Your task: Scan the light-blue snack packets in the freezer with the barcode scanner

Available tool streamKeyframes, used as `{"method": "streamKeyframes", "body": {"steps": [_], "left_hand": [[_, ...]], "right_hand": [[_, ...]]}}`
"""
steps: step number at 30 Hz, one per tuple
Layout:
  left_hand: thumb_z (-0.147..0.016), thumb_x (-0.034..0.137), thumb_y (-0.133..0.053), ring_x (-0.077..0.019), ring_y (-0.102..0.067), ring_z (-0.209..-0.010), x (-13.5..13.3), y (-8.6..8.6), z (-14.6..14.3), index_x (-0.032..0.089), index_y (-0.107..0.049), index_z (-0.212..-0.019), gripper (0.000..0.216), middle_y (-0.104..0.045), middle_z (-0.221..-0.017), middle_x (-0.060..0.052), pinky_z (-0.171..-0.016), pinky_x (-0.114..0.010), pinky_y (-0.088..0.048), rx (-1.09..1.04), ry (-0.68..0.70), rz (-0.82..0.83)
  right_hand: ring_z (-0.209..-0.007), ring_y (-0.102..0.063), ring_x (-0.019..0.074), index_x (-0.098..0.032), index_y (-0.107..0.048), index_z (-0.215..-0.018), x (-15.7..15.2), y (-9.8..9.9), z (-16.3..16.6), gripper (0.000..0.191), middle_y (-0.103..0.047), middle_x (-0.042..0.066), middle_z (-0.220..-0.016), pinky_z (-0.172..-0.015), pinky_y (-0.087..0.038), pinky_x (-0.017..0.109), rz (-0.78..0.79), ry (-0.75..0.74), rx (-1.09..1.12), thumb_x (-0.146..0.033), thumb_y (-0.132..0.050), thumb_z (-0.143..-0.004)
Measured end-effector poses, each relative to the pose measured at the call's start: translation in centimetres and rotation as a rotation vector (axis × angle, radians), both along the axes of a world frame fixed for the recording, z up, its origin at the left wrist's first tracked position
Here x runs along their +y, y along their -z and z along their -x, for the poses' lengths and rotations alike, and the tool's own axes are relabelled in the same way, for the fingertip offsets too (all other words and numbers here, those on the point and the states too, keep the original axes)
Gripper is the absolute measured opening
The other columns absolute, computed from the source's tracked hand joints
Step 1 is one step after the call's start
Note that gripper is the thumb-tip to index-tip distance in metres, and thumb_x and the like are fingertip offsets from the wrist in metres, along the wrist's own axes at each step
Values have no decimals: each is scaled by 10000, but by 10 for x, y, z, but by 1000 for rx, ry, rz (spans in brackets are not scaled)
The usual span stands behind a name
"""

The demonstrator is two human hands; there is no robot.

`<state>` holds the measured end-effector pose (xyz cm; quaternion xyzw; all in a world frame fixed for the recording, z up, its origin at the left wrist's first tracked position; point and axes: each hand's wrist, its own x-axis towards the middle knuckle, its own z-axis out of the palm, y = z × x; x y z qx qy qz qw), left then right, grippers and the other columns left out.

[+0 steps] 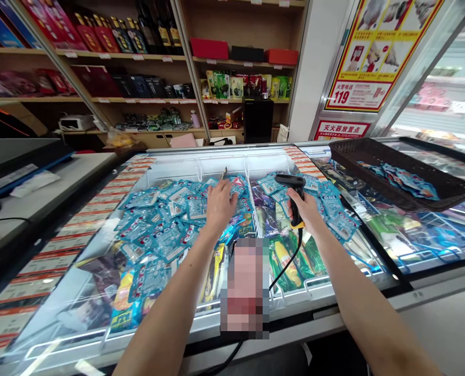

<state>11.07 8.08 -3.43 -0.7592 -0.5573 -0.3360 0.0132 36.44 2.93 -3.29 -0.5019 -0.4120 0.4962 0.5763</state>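
Observation:
My right hand (309,211) is wrapped round the grip of a black barcode scanner (291,181), whose cable drops from a yellow-edged base. Ahead on the left, my left hand (220,204) reaches over many small blue packets (170,237), its fingers apart and pointing away from me. A thin brownish thing (224,173) shows just beyond its fingertips; what it is I cannot make out. More blue packets (344,224) lie on the right side, around the scanner. All of them are spread on the glass top of a chest freezer (83,300).
Frozen goods such as green and yellow packs (285,261) show under the glass. A dark brown basket (358,156) with blue packets stands at the right. A pixelated patch (244,287) covers something near me. Price labels (40,261) line the left edge; stocked shelves (138,99) stand behind.

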Motion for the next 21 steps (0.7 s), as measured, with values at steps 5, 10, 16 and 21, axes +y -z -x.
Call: {"method": "streamKeyframes", "body": {"steps": [5,10,16,21], "left_hand": [[-941,360,-458,-275,-542,-1274,30,-9,-34,164,-606,-1271,411,-626,-1329,-117,-1112,-441,-379,4,170,173],[-944,499,-423,-286,-543,-1284,65,-14,-71,135,-557,-1347,559,-596,-1376,-132,-1081,-383,-402,4,195,336],[-890,681,-388,-292,-281,-1479,99,-3,-107,157,-341,-1512,815,-290,-1601,-142,-1158,-399,-289,68,241,457],[-872,631,-478,-325,-424,-1389,106,7,-110,169,-434,-1446,738,-450,-1510,-163,-1105,-424,-349,137,265,447]], "right_hand": [[-377,-493,122,-204,-606,-870,1,-5,-5,433,-569,-25,-520,-327,-403,241,-12,39,50,-602,-716,-738],[-372,-496,126,-205,-613,-884,4,-6,-10,425,-570,-25,-506,-327,-397,241,-8,65,62,-601,-702,-755],[-354,-485,129,-211,-602,-872,4,-11,-7,438,-553,-37,-488,-328,-396,251,11,71,64,-615,-703,-737],[-363,-486,124,-215,-591,-875,3,-15,-6,459,-544,-44,-498,-334,-400,250,3,64,60,-628,-712,-716]]}}
